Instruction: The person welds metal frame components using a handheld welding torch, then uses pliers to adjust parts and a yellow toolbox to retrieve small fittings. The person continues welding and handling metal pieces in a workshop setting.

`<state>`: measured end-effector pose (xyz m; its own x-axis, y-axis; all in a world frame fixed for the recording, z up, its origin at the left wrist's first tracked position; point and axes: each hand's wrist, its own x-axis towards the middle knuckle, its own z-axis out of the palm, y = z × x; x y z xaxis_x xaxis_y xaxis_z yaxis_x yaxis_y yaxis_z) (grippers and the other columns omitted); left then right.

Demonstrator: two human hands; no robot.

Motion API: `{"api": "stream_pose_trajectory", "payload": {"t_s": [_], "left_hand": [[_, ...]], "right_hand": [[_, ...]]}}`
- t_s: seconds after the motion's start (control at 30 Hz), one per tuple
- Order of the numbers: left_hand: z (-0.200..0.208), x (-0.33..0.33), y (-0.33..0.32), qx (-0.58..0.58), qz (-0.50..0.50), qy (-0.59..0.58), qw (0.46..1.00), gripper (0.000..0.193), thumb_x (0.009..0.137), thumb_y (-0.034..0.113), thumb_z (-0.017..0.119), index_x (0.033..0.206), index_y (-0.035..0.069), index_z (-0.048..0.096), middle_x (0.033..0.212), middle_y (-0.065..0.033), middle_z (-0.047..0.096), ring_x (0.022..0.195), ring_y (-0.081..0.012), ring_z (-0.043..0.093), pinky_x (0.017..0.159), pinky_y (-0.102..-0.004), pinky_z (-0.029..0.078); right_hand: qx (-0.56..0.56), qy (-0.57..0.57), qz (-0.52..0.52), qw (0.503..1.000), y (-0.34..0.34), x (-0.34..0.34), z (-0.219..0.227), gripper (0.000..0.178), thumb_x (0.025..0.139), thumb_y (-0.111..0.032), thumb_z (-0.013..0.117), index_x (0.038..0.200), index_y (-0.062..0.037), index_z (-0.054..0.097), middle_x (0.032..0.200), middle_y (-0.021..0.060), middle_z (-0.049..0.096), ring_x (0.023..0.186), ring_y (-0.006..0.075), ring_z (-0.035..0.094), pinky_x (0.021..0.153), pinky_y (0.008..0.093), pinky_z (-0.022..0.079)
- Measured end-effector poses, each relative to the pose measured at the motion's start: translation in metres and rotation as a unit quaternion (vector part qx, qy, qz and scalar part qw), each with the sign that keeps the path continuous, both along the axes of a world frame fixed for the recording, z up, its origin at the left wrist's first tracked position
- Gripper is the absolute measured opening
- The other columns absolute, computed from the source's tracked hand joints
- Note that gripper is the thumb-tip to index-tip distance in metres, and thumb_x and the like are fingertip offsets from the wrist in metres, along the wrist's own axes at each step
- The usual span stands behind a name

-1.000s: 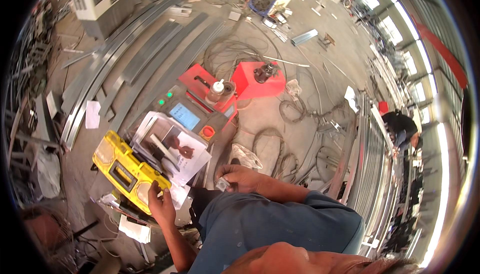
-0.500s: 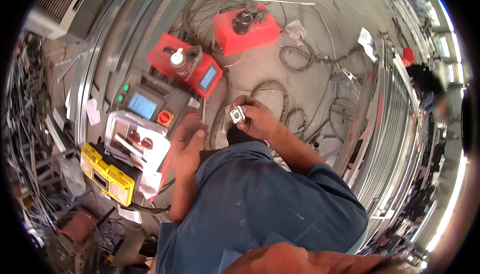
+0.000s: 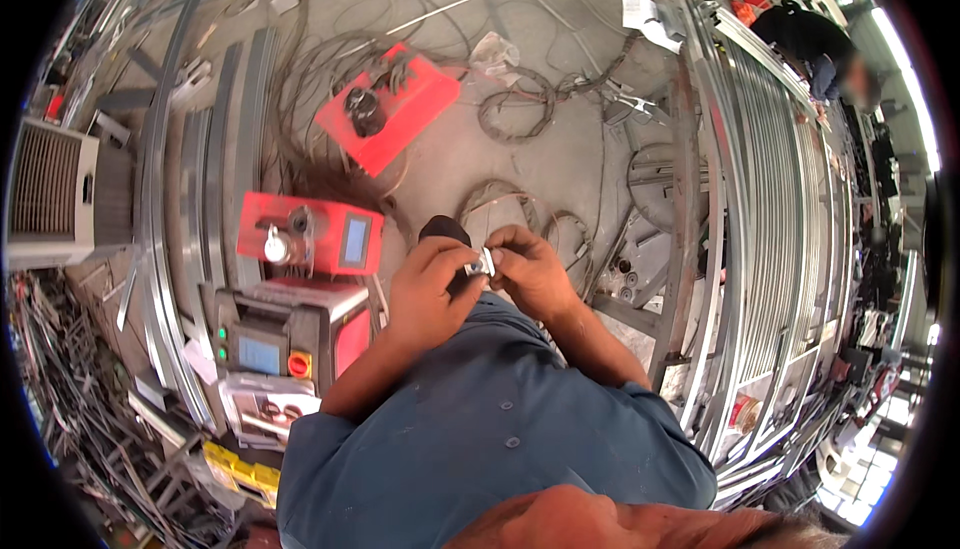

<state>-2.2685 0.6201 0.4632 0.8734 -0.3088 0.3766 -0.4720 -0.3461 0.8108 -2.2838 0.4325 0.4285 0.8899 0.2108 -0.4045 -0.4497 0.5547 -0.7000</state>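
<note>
In front of my body, both hands meet at a small white and silver block-like piece [image 3: 484,262]. My right hand [image 3: 537,277] pinches it from the right between thumb and fingers. From the left, the thumb and fingertips of my left hand [image 3: 430,289] close on its other side. The fingertips cover much of the piece, so its face is hidden. Just beyond my left hand a dark shoe tip [image 3: 443,231] shows.
Two red machine boxes [image 3: 390,109] and a dark control unit with a small screen [image 3: 262,342] stand ahead and left. A yellow case [image 3: 241,474] lies lower left. Coiled cables [image 3: 515,107] cross the floor. Metal profiles are stacked at right [image 3: 770,179]; a person [image 3: 805,44] is far right.
My left hand has come across to the right and closed on the small piece that my right hand holds. The view has turned, and the machines sit lower and further left.
</note>
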Motion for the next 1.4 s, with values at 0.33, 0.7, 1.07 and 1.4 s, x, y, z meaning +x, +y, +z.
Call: {"api": "stream_pose_trajectory", "payload": {"t_s": [0.33, 0.7, 1.07, 1.4], "left_hand": [[-0.054, 0.205, -0.079, -0.003, -0.110, 0.071, 0.991, 0.028, 0.081, 0.013, 0.077, 0.105, 0.005, 0.066, 0.097, -0.0128, 0.067, 0.084, -0.0297, 0.068, 0.071, -0.0374, 0.055], [0.001, 0.504, -0.124, 0.033, -0.069, 0.165, 0.983, 0.026, 0.079, 0.015, 0.078, 0.102, 0.006, 0.069, 0.097, -0.0117, 0.070, 0.085, -0.0285, 0.070, 0.072, -0.0374, 0.057], [-0.036, 0.753, -0.129, 0.066, 0.100, 0.114, 0.986, 0.024, 0.081, 0.017, 0.077, 0.102, 0.006, 0.070, 0.096, -0.0111, 0.070, 0.081, -0.0296, 0.070, 0.071, -0.0395, 0.057], [-0.036, 1.031, -0.131, 0.110, 0.234, 0.143, 0.955, 0.029, 0.077, 0.011, 0.078, 0.104, 0.004, 0.069, 0.095, -0.0139, 0.069, 0.083, -0.0325, 0.069, 0.071, -0.0386, 0.056]], "right_hand": [[0.030, 0.058, -0.101, 0.993, -0.080, 0.162, -0.043, 0.016, 0.093, -0.009, 0.068, 0.107, -0.0027, 0.062, 0.084, 0.0063, 0.066, 0.067, 0.0143, 0.062, 0.062, 0.0255, 0.051], [0.056, 0.080, -0.033, 0.995, -0.130, 0.480, 0.001, 0.014, 0.097, -0.008, 0.062, 0.109, -0.0024, 0.058, 0.102, 0.0095, 0.066, 0.088, 0.0185, 0.064, 0.076, 0.0336, 0.053], [0.010, 0.107, 0.113, 0.988, -0.127, 0.786, -0.037, 0.016, 0.098, -0.011, 0.059, 0.112, -0.0035, 0.057, 0.090, 0.0043, 0.061, 0.072, 0.0117, 0.056, 0.065, 0.0261, 0.046], [-0.059, 0.090, 0.293, 0.950, -0.118, 1.114, -0.050, 0.016, 0.101, -0.013, 0.058, 0.113, -0.0037, 0.054, 0.096, 0.0059, 0.063, 0.079, 0.0150, 0.059, 0.070, 0.0288, 0.047]]}}
